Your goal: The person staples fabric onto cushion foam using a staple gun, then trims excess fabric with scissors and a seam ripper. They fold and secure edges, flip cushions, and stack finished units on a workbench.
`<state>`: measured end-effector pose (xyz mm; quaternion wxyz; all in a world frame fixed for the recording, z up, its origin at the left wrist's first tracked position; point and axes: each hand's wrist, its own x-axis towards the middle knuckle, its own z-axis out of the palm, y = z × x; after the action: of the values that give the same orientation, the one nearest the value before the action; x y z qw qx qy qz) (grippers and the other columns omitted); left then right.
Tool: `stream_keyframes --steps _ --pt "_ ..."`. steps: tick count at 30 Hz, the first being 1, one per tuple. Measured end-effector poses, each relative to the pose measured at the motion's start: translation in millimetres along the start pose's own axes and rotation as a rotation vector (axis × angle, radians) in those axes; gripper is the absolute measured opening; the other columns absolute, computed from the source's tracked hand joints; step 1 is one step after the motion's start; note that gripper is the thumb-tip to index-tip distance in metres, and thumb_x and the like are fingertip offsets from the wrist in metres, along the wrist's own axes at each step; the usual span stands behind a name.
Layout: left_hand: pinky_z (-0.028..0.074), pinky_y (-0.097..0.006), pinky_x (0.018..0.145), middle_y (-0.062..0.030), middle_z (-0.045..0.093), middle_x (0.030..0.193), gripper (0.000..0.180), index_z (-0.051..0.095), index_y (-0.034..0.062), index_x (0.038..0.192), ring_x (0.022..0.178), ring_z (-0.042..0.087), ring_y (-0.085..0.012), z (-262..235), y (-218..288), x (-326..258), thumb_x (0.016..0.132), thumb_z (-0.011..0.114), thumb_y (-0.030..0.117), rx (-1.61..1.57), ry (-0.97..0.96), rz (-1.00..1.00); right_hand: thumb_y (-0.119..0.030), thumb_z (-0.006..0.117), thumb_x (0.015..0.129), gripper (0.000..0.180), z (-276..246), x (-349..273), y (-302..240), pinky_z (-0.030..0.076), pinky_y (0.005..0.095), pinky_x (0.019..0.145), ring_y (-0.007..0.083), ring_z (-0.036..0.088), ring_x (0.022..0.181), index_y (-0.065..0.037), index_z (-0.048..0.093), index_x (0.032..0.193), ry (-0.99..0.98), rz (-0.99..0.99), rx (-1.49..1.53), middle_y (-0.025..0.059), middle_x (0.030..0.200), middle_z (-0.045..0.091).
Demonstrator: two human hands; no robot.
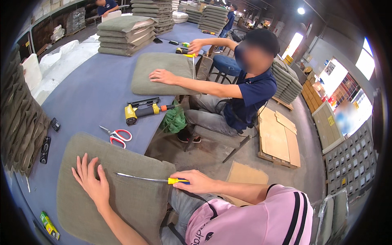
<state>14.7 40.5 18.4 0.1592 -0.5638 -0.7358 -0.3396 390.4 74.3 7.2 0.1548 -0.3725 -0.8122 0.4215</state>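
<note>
Left hand [92, 179] lies palm down with fingers spread, gripping nothing, on the grey-green cushion [122, 200] resting on the blue desk [81, 102]; taking that cushion as a clock face, the hand sits toward ten o'clock. At twelve, just past the cushion's edge, I see red-handled scissors [111, 133]. Beyond them, nearer one o'clock, a yellow-and-black staple gun [143, 111] lies by the desk's edge. Farther out at one is a second cushion [163, 63], with a co-worker's hand [162, 76] pressed on top. Back on the near cushion, a screwdriver [173, 181] with a yellow-and-blue handle points its long metal shaft across the fabric toward nine; from where I stand I can't tell whether the tip goes in. At three o'clock the right hand [195, 181] is wrapped round that handle. Well past it, between two and three, cardboard sheets [277, 136] lie on a pallet on the floor
</note>
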Motion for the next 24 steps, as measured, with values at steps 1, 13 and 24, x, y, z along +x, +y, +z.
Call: stream_keyframes --steps 1,13,24 --pt "0.018 -0.058 0.133 -0.0087 0.062 0.152 0.022 0.074 0.0114 0.119 0.154 0.044 -0.0332 0 1 -1 0.1 0.065 0.018 -0.017 0.005 -0.001 -0.032 0.067 0.107 0.041 0 -1 3 0.057 0.0432 0.093 0.0348 0.074 0.108 -0.004 0.067 0.137 0.028 -0.038 -0.025 0.0176 0.122 0.076" --pt "0.017 -0.059 0.133 -0.0077 0.066 0.146 0.02 0.075 0.0102 0.115 0.152 0.046 -0.0333 -5 1 -1 0.101 0.063 0.017 -0.076 0.009 -0.043 -0.031 0.074 0.101 0.045 3 -4 -8 0.057 0.0445 0.083 0.036 0.075 0.095 -0.007 0.052 0.133 -0.04 0.079 -0.007 0.0154 0.106 0.076" --pt "0.019 -0.059 0.132 -0.0074 0.067 0.144 0.02 0.075 0.0122 0.116 0.152 0.047 -0.0331 1 -7 -1 0.101 0.063 0.019 -0.078 -0.005 -0.047 -0.023 0.078 0.095 0.039 -5 -3 -6 0.06 0.0422 0.086 0.0356 0.077 0.101 -0.011 0.061 0.129 0.015 0.042 -0.041 0.0148 0.115 0.077"
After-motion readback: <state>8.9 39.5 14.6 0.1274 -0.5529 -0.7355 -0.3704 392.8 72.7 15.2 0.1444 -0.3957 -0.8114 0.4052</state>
